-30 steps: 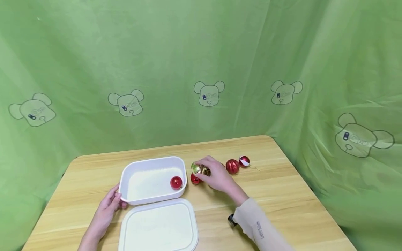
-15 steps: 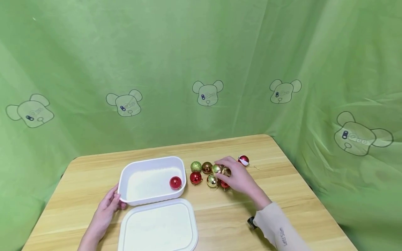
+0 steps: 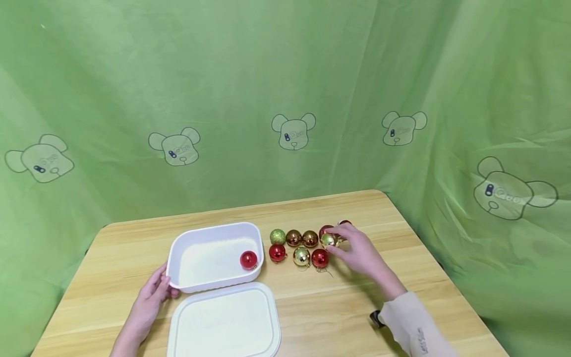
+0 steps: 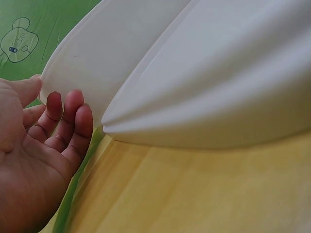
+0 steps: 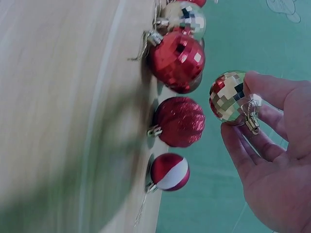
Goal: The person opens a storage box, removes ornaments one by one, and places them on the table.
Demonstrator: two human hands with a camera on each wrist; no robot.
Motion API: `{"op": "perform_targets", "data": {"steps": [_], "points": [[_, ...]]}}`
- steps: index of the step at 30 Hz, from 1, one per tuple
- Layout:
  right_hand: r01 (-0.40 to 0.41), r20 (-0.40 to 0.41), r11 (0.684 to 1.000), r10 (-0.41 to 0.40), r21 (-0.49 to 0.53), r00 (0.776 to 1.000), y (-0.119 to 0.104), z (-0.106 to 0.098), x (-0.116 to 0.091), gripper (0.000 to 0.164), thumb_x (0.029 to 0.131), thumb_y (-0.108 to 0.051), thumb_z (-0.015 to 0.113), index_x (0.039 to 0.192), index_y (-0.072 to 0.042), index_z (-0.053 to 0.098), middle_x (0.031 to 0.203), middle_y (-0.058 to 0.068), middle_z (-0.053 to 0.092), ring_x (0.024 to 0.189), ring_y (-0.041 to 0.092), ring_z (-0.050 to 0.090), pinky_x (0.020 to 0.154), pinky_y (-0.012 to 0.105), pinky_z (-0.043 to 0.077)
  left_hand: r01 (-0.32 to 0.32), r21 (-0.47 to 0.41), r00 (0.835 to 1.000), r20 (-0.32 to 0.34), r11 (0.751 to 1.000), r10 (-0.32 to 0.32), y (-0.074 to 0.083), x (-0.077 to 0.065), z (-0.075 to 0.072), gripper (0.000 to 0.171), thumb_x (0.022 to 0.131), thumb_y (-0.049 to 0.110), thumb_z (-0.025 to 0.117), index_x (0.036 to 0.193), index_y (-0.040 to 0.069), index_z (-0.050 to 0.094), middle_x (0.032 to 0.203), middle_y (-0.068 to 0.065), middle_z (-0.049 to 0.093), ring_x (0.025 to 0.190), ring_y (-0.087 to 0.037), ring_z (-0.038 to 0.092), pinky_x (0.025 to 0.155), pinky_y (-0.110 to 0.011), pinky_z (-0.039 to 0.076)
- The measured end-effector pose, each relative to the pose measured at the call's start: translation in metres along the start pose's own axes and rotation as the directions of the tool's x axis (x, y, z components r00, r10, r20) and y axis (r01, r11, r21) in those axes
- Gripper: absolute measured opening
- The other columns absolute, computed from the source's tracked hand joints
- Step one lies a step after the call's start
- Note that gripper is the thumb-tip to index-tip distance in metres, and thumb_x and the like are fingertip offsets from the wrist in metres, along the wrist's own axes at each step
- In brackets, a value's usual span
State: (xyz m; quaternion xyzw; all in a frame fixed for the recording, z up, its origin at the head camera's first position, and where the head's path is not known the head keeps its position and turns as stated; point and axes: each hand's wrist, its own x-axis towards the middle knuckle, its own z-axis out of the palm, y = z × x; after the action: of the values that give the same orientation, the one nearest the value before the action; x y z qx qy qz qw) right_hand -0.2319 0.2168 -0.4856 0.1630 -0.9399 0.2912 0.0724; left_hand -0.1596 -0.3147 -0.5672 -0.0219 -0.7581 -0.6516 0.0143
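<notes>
My right hand (image 3: pixel 361 252) holds a gold mirror-faceted Christmas ball (image 5: pixel 227 97) between thumb and fingertips, above the right end of two rows of baubles. Close by it are a dark red ribbed ball (image 5: pixel 181 121), a red-and-white ball (image 5: pixel 170 172) and a red faceted ball (image 3: pixel 319 258). At the near left corner of a white plastic box (image 3: pixel 176 248), my left hand (image 3: pixel 149 297) grips the wall; in the left wrist view the thumb lies at its edge with curled fingers opposite. Inside the box, at its right end, lies one shiny red ball (image 3: pixel 248 260).
A white lid (image 3: pixel 225 322) lies flat in front of the box. Right of the box sit a green glitter ball (image 3: pixel 277 236), two brown balls (image 3: pixel 294 238), a red ball (image 3: pixel 277 253) and another gold faceted ball (image 3: pixel 301 257). A green curtain (image 3: pixel 232 74) hangs behind the wooden table (image 3: pixel 357 317).
My right hand has moved rightward along the baubles with the gold ball, uncovering the green, brown, red and second gold balls. The left hand has stayed on the box.
</notes>
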Motion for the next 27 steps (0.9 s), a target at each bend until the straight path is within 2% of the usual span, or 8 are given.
{"op": "perform_targets", "data": {"steps": [10, 15, 21, 27], "points": [[-0.009, -0.003, 1.000, 0.009, 0.010, 1.000, 0.011, -0.001, -0.006, 0.051, 0.092, -0.022, 0.078, 0.139, -0.008, 0.063, 0.135, 0.015, 0.063, 0.119, 0.040, 0.063, 0.104, 0.060, 0.053, 0.005, -0.006, 1.000, 0.002, 1.000, -0.005, -0.002, 0.002, -0.002, 0.058, 0.113, 0.024, 0.044, 0.161, -0.001, 0.025, 0.104, -0.003, 0.062, 0.087, -0.011, 0.066, 0.081, -0.022, 0.060], [-0.016, -0.001, 1.000, 0.016, 0.011, 1.000, 0.017, 0.003, -0.008, 0.051, 0.092, -0.021, 0.079, 0.138, -0.006, 0.064, 0.140, 0.017, 0.061, 0.127, 0.042, 0.059, 0.109, 0.062, 0.048, 0.011, 0.001, 1.000, 0.002, 1.000, -0.011, -0.002, 0.002, -0.002, 0.059, 0.113, 0.025, 0.044, 0.162, -0.001, 0.025, 0.103, -0.003, 0.062, 0.087, -0.011, 0.066, 0.081, -0.022, 0.060], [-0.020, 0.013, 1.000, 0.019, 0.017, 1.000, 0.023, 0.006, -0.010, 0.050, 0.092, -0.021, 0.079, 0.137, -0.006, 0.064, 0.143, 0.020, 0.059, 0.129, 0.045, 0.057, 0.110, 0.064, 0.046, 0.000, -0.006, 1.000, -0.001, 1.000, 0.000, -0.003, 0.001, -0.002, 0.058, 0.113, 0.025, 0.044, 0.161, -0.001, 0.025, 0.103, -0.003, 0.062, 0.087, -0.010, 0.066, 0.081, -0.022, 0.060], [-0.064, 0.038, 0.998, 0.064, 0.017, 0.997, 0.027, 0.009, -0.012, 0.050, 0.092, -0.022, 0.079, 0.138, -0.007, 0.064, 0.152, 0.025, 0.051, 0.137, 0.050, 0.049, 0.115, 0.067, 0.038, -0.011, -0.020, 1.000, 0.002, 1.000, 0.011, -0.005, 0.001, -0.001, 0.059, 0.113, 0.025, 0.044, 0.161, -0.003, 0.025, 0.102, -0.001, 0.061, 0.086, -0.010, 0.066, 0.081, -0.022, 0.060]]}}
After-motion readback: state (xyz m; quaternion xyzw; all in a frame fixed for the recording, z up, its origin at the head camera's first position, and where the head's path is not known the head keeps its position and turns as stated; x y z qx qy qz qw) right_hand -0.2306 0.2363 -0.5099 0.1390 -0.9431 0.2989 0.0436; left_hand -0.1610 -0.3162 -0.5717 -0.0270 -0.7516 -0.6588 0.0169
